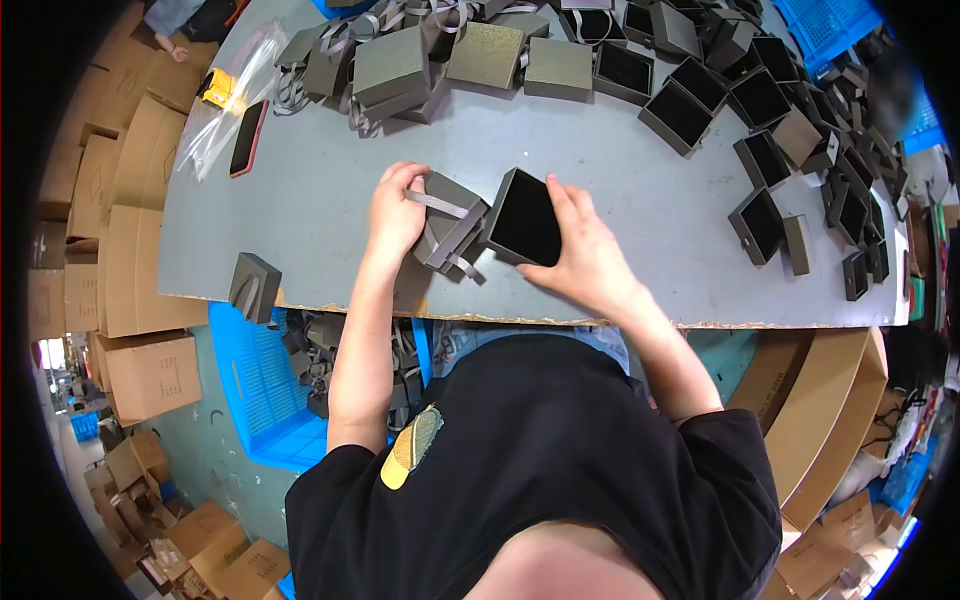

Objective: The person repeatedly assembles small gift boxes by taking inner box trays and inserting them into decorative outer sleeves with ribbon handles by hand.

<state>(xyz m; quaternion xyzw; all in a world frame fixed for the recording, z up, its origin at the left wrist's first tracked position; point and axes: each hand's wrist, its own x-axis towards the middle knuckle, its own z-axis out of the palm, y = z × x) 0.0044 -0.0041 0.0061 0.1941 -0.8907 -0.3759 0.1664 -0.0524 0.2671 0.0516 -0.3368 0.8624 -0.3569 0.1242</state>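
Observation:
My left hand (398, 212) grips the left side of a dark grey gift box (436, 240) with a light grey ribbon across it, tilted over the table. To its right is an open box (528, 222) with a black lining, its inside facing up. My right hand (590, 250) holds that open box by its right side, fingers at the far corner and thumb at the near edge. The two boxes are close together at their facing corners; whether they touch I cannot tell. My left fingertips are partly hidden behind the ribboned box.
Closed ribboned boxes (390, 68) crowd the table's far side. Several open black-lined boxes (757, 222) lie at the right. A phone (248, 140) and plastic bag (240, 85) lie left. A blue crate (245, 385) with boxes stands below the front edge. Cardboard cartons (150, 370) flank the table.

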